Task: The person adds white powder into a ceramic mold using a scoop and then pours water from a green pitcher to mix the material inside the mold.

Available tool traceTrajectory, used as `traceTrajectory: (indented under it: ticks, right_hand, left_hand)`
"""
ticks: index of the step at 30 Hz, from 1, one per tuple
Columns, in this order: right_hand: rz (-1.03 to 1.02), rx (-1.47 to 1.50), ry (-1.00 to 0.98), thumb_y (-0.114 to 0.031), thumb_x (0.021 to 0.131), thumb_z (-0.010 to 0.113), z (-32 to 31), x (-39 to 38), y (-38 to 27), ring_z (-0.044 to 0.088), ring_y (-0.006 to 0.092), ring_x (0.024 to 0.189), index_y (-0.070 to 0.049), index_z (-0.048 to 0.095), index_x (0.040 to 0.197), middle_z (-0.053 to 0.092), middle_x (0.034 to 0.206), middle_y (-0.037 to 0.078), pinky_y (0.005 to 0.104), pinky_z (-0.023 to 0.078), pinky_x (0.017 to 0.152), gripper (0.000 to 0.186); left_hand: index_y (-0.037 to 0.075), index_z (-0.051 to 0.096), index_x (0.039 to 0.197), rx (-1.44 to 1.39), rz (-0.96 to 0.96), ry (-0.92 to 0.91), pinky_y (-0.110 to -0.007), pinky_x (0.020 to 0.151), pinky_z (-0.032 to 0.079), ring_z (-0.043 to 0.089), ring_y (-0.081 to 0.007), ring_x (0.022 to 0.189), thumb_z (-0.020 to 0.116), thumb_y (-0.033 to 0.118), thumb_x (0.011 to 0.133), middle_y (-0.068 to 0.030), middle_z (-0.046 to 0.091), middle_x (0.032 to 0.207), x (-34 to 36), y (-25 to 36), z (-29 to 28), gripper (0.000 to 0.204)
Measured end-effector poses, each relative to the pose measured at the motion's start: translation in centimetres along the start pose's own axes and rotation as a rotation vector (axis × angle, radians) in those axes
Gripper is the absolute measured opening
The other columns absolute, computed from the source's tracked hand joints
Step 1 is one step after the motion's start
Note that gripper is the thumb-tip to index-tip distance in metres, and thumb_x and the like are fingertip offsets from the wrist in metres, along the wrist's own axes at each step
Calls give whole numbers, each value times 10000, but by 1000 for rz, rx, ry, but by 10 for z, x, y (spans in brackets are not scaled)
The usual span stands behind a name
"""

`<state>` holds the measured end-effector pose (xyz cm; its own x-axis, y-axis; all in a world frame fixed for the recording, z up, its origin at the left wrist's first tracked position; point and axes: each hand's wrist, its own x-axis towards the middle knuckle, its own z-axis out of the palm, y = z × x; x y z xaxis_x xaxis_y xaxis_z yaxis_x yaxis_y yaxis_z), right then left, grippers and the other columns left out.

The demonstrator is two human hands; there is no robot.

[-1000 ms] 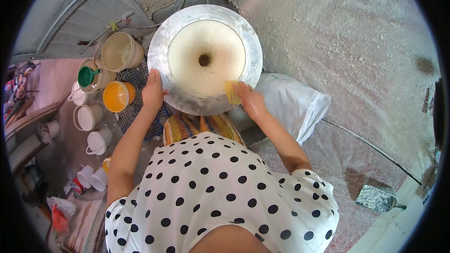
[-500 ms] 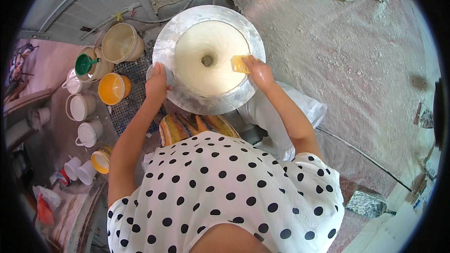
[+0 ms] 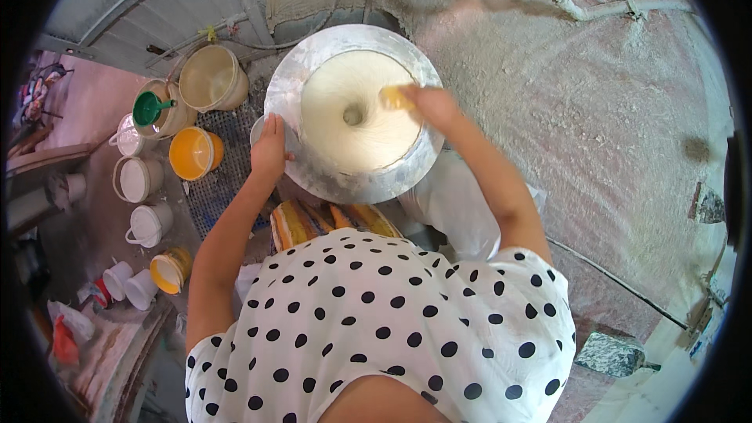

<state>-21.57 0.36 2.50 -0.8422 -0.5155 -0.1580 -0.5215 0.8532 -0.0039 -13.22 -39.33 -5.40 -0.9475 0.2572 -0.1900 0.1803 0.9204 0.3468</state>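
Note:
A wide round metal tub (image 3: pixel 286 102) with a broad grey rim stands in front of me. Inside is a cream-coloured, batter-like mass (image 3: pixel 333 90), swirled around a dark hole at its middle. My right hand (image 3: pixel 437 108), reaching over the right rim, is closed on a yellow plastic scraper (image 3: pixel 394 97). The scraper is blurred over the cream mass; I cannot tell whether it touches. My left hand (image 3: pixel 269 153) lies against the left side of the rim, fingers stretched out, beside a pale rounded edge mostly hidden behind it.
Several buckets stand at the left, among them a large beige one (image 3: pixel 239 82), an orange one (image 3: pixel 174 158) and one bearing a green scoop (image 3: pixel 146 108). White sacking (image 3: pixel 454 215) lies below my right arm. A flat-bladed shovel (image 3: pixel 611 354) rests at lower right.
My right hand and the scraper have moved left and slightly up relative to the tub, inward from the rim. My left hand stays at the left rim. The whole view has shifted slightly.

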Motion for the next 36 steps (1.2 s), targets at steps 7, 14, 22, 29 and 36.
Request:
traceTrajectory:
  ticks: [7,14,22,29,36]
  right_hand:
    - [809,1185,497,-2,817,581,20,-83,-37,690,261,719,-78,574,1274,691,973,140,356,538,574,463]
    - [1236,1414,595,16,798,571,70,-29,3,673,211,641,-13,645,1162,679,889,140,313,515,505,372]
    - [1071,1193,453,-3,757,571,72,23,45,656,209,605,-16,698,1053,681,821,138,334,512,516,322]
    - [1016,1033,270,-10,770,622,52,63,46,629,189,551,1,689,1023,667,757,103,330,474,444,262]
    - [926,969,349,-19,758,637,65,58,63,627,198,507,1,694,1013,663,721,93,311,498,443,262]
  left_hand:
    - [-15,327,1428,27,2,56,-355,916,500,412,-313,1338,801,93,631,-206,331,1502,-1,-5,8,933]
    - [-34,293,1437,72,-14,-40,-344,888,513,380,-333,1361,784,113,675,-231,291,1515,2,2,-6,917]
    - [-11,282,1453,48,-59,-50,-337,855,528,371,-291,1375,775,104,676,-197,279,1532,1,4,-8,928]
    - [-14,301,1449,32,-45,-41,-344,865,526,351,-292,1390,770,100,669,-201,278,1531,0,0,-4,917]
    - [-9,289,1455,78,-34,-58,-331,850,529,362,-296,1383,774,116,674,-197,287,1529,2,4,-4,928]
